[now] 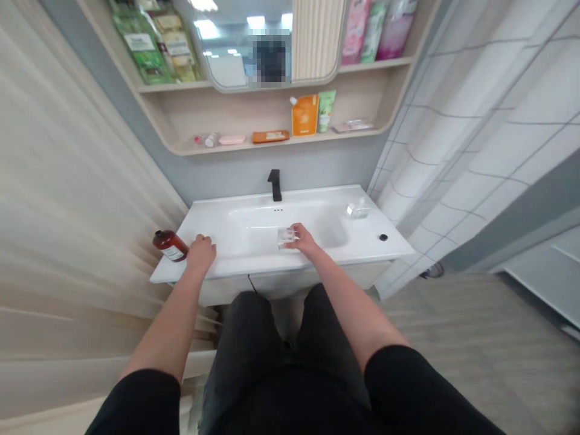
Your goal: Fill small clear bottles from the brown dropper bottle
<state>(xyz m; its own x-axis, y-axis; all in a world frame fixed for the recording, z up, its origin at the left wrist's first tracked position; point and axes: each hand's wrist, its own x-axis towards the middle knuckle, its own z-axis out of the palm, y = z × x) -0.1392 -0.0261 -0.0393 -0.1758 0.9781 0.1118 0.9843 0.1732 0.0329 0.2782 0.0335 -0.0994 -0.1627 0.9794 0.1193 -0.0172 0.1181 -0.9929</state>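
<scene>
Fingers of your right hand are wrapped around a small clear container, holding it low over the front edge of the sink, just at the near side of the basin. Grasp looks closed on it, thumb side hidden. Your left hand rests on the front-left part of the sink top, fingers curled down loosely, grasping nothing that shows; the brown bottle lies tipped on its side at the front-left corner, just beside that hand but apart from it.

Step in hand, as a guess: you are handling the clear container at the basin while the bottle waits. Next move likely calls for a steady grip on the container and a short reach left for the bottle, which sits close to the corner edge and could roll.

Further out: black tap at the back edge, a second clear container toward the back-right corner, a small black knob near the right edge. Shelf above holds packets and tubes.
</scene>
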